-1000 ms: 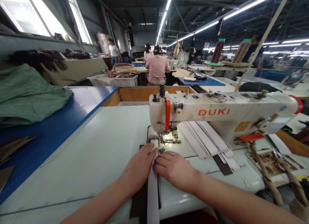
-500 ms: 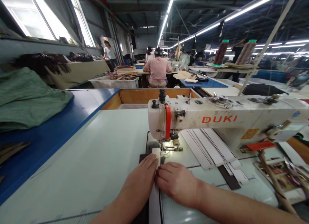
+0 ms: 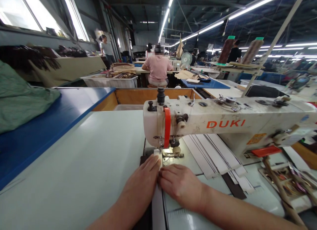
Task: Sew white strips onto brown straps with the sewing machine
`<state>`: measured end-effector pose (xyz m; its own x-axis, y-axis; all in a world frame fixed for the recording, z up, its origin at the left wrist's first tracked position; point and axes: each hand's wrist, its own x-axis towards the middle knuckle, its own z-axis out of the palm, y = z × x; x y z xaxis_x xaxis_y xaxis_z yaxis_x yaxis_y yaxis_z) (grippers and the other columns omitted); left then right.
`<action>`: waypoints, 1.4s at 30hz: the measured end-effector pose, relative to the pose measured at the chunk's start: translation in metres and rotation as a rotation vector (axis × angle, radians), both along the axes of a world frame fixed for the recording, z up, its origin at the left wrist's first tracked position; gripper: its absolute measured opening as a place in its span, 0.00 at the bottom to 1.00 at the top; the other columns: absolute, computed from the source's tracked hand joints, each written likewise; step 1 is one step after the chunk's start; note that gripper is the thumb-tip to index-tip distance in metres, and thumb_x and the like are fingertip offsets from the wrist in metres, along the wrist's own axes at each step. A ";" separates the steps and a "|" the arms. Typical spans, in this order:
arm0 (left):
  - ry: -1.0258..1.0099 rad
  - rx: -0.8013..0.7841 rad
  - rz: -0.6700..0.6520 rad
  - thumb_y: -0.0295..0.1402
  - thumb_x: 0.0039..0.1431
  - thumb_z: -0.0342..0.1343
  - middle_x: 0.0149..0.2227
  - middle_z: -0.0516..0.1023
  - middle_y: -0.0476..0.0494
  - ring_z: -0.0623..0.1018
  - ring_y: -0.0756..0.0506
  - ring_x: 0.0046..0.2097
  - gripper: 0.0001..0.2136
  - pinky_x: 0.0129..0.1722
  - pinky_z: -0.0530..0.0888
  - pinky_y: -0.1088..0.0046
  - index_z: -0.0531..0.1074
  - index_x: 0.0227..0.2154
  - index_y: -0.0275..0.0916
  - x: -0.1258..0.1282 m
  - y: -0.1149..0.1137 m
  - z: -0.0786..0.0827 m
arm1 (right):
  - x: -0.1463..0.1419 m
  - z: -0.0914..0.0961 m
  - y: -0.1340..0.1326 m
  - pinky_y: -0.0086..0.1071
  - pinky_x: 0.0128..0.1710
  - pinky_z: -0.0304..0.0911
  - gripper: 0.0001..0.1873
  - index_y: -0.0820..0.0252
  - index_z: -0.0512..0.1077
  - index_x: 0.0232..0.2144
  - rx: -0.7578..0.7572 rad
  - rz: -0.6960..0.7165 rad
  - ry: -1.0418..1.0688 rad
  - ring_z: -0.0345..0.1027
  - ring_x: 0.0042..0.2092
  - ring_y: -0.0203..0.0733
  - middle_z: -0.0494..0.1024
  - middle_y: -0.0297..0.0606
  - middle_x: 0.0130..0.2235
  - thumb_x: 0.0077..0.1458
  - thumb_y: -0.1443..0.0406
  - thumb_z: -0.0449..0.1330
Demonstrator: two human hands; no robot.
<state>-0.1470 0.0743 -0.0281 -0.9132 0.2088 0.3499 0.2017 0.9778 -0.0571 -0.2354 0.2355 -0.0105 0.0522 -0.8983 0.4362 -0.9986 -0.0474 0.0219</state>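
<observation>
A long white strip [image 3: 158, 208] runs up the table to the needle area of the sewing machine [image 3: 195, 121], with a dark strip [image 3: 145, 220] beneath it showing along its left side. My left hand [image 3: 142, 180] presses on the white strip just short of the presser foot, fingers together and thumb hidden. Against the strip's right edge, my right hand [image 3: 180, 185] is closed with curled fingers, its tips touching the strip beside the left hand. The white strip's far end reaches close under the needle.
Several white strips [image 3: 213, 154] lie under the machine arm, with a dark strip [image 3: 234, 186] below. A tray of tools [image 3: 282, 177] sits at right. Green cloth [image 3: 24, 97] rests on a blue table [image 3: 81, 101]. Thread cones [image 3: 226, 51] stand behind; a person in pink [image 3: 158, 69] sits ahead.
The strip has slid slightly forward toward the needle, with both hands moving along it. The view has shifted a little, so the machine appears farther left.
</observation>
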 end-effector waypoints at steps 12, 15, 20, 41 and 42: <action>0.057 0.054 -0.031 0.20 0.59 0.39 0.50 0.76 0.37 0.75 0.42 0.53 0.19 0.52 0.74 0.61 0.66 0.50 0.35 -0.005 -0.002 0.005 | -0.004 -0.001 -0.002 0.35 0.41 0.69 0.09 0.65 0.71 0.30 0.002 -0.019 -0.053 0.69 0.39 0.43 0.76 0.40 0.35 0.62 0.69 0.54; 0.095 0.007 -0.038 0.20 0.61 0.38 0.48 0.77 0.35 0.76 0.42 0.51 0.18 0.50 0.75 0.62 0.67 0.48 0.33 -0.005 0.000 0.008 | -0.003 -0.001 -0.001 0.35 0.42 0.69 0.10 0.64 0.71 0.29 -0.003 -0.021 -0.059 0.70 0.40 0.43 0.77 0.40 0.35 0.63 0.70 0.53; 0.100 -0.020 -0.036 0.20 0.61 0.38 0.48 0.77 0.36 0.76 0.43 0.52 0.18 0.52 0.74 0.64 0.66 0.50 0.32 -0.007 0.001 0.009 | -0.003 -0.002 0.000 0.36 0.44 0.69 0.09 0.65 0.71 0.30 -0.012 -0.014 -0.066 0.71 0.42 0.44 0.78 0.41 0.37 0.61 0.69 0.54; 0.125 0.008 -0.276 0.27 0.65 0.45 0.48 0.78 0.40 0.76 0.44 0.52 0.14 0.53 0.73 0.71 0.74 0.46 0.37 0.103 0.033 0.018 | 0.059 0.004 0.074 0.37 0.49 0.64 0.12 0.63 0.70 0.43 0.015 -0.038 -0.404 0.65 0.46 0.44 0.75 0.44 0.41 0.62 0.70 0.48; 0.125 0.007 -0.296 0.27 0.65 0.45 0.48 0.79 0.40 0.76 0.45 0.52 0.14 0.52 0.73 0.71 0.74 0.46 0.37 0.102 0.032 0.019 | 0.058 0.004 0.074 0.37 0.49 0.64 0.12 0.63 0.70 0.43 0.019 -0.029 -0.409 0.65 0.45 0.44 0.75 0.44 0.40 0.62 0.70 0.48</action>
<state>-0.0448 0.1065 -0.0095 -0.7633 0.4560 0.4577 0.4692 0.8782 -0.0924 -0.1775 0.3092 -0.0068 -0.1477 -0.9049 0.3991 -0.9256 -0.0157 -0.3782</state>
